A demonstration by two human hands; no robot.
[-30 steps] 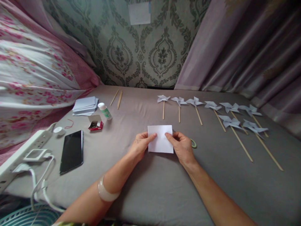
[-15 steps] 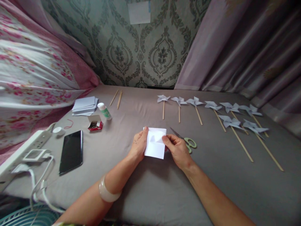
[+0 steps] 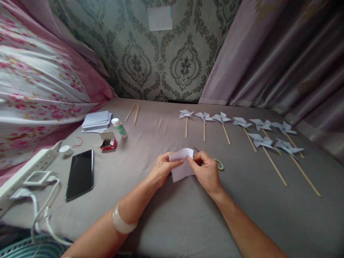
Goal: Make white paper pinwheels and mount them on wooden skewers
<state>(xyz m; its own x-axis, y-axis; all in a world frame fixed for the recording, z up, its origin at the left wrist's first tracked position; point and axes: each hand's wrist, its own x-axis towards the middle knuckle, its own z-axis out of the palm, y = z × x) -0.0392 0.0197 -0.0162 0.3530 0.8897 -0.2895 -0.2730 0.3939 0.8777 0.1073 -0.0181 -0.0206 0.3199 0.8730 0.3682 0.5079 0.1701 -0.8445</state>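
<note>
Both hands are gripping the same piece in the head view, the only view I am monitoring: the left hand (image 3: 164, 165) is pinching the paper sheet (image 3: 181, 173) with its thumb lying across the face, and the right hand (image 3: 207, 170) is clamping the right edge between thumb and fingers. The sheet is sitting between the two hands, over the grey cloth (image 3: 150, 143), with the scissors (image 3: 221, 165) lying partly hidden behind the right hand. Compared with half a second ago, the sheet is no longer presenting a flattish face; it is now bending, its upper part curving above the thumbs and its lower part extending below them. I am reading this as a shaping or turning step in progress, with no cut showing; whether a sharp crease is forming, I cannot tell. The right hand is also covering more of the scissors now, leaving part of a pale green handle and a blade tip showing. The pinwheels (image 3: 221, 117), the wooden sticks (image 3: 136, 115) and the paper stack (image 3: 96, 120) are keeping their places. For markings, I am checking the white bottle (image 3: 120, 129): its green label is carrying light marks too blurred for reading. The red box (image 3: 109, 145) is showing no legible lettering, the phone (image 3: 80, 175) is presenting a dark screen, and the power strip (image 3: 45, 161) is giving no readable text.
</note>
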